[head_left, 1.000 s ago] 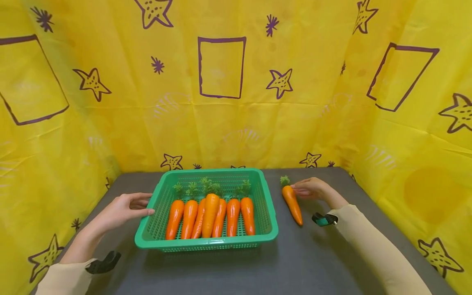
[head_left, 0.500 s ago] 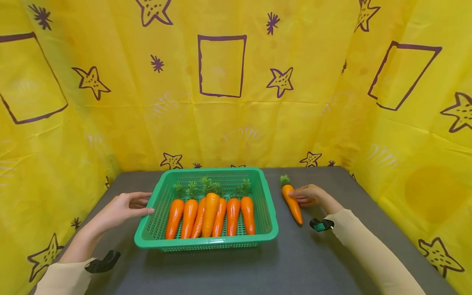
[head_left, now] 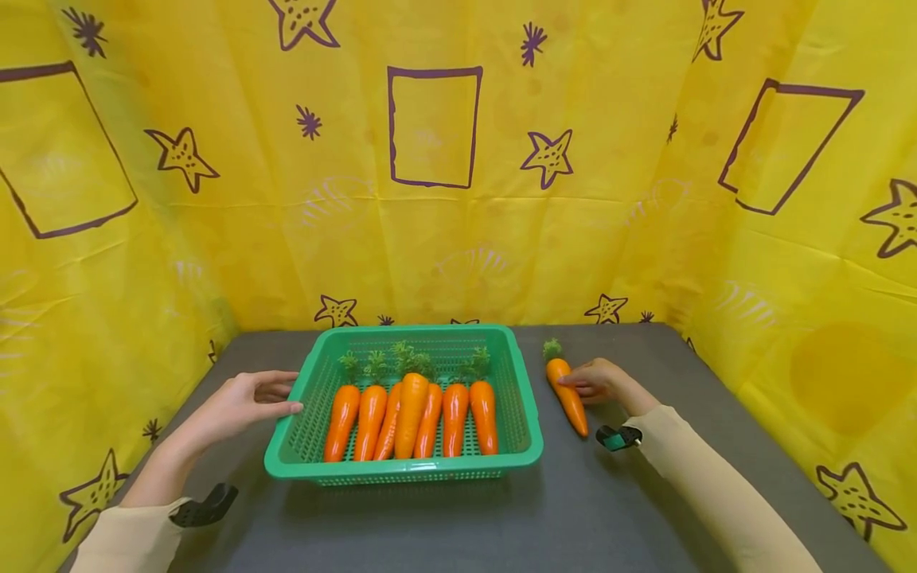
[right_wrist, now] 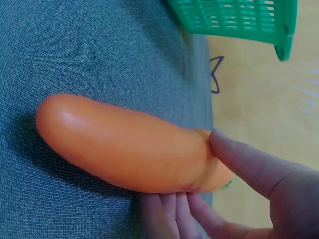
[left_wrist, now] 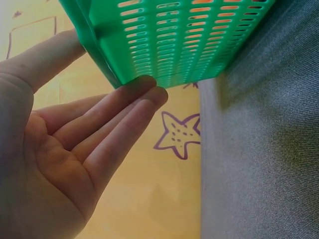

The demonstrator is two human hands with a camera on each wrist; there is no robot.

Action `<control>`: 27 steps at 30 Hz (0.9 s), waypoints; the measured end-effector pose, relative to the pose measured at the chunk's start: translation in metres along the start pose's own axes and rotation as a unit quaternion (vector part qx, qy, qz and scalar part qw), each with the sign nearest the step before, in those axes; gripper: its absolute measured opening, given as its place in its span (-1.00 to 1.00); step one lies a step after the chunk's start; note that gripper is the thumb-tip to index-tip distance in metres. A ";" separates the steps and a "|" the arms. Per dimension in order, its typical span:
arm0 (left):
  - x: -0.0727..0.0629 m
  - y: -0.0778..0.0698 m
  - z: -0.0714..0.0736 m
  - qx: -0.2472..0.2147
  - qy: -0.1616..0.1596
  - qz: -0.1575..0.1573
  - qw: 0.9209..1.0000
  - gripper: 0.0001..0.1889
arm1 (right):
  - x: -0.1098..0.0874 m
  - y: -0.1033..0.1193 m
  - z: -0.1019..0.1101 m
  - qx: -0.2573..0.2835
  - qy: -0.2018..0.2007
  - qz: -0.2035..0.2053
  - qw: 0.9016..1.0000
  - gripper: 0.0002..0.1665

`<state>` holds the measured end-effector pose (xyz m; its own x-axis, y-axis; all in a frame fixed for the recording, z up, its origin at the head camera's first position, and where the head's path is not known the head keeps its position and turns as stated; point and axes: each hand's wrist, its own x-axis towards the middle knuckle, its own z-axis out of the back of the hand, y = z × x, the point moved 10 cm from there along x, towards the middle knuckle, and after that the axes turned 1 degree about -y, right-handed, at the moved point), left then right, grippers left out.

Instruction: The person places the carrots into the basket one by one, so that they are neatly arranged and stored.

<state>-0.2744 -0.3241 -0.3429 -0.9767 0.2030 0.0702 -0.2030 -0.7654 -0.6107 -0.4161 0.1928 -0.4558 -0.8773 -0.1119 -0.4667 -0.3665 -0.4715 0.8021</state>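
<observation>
A green plastic basket [head_left: 401, 468] holds several orange carrots [head_left: 454, 418] with leafy green tops, lying side by side, one on top of the others. My left hand [head_left: 239, 404] grips its left rim, thumb over the edge; in the left wrist view, fingers [left_wrist: 124, 124] meet the outer wall from below. Right of the basket, a single carrot [head_left: 571, 404] lies slanted on the table, green top at the back. My right hand [head_left: 607, 382] pinches it from the right. In the right wrist view, its thumb [right_wrist: 244, 154] presses the carrot's upper side and the other fingers reach beneath.
The dark grey table [head_left: 444, 529] extends in front of the basket. Yellow cloth [head_left: 437, 223] with purple star and square drawings encloses the back and both sides. Dark devices are strapped to both wrists, over beige sleeves [head_left: 705, 477].
My right hand has slid toward me along the single carrot, and its thumb now lies on the carrot's body. The left hand keeps its place at the basket's rim.
</observation>
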 end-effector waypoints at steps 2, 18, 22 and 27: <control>0.000 0.000 0.000 -0.001 0.000 0.000 1.000 -0.30 | -0.001 0.002 -0.001 -0.011 -0.006 0.001 1.000 -0.16; 0.001 0.001 0.000 0.003 -0.002 -0.002 1.000 -0.30 | 0.005 0.001 -0.004 -0.011 0.006 0.008 1.000 -0.05; 0.001 0.001 0.000 0.001 -0.002 -0.002 1.000 -0.30 | -0.001 0.004 -0.005 -0.017 -0.012 0.007 1.000 -0.18; 0.001 0.002 0.000 0.004 -0.005 0.003 1.000 -0.29 | -0.003 0.007 -0.006 -0.023 -0.014 0.017 1.000 -0.20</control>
<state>-0.2756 -0.3258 -0.3444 -0.9783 0.1930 0.0748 -0.1985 -0.7717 -0.6043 -0.4145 0.1847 -0.4509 -0.8972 -0.1046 -0.4291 -0.3230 -0.5073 0.7989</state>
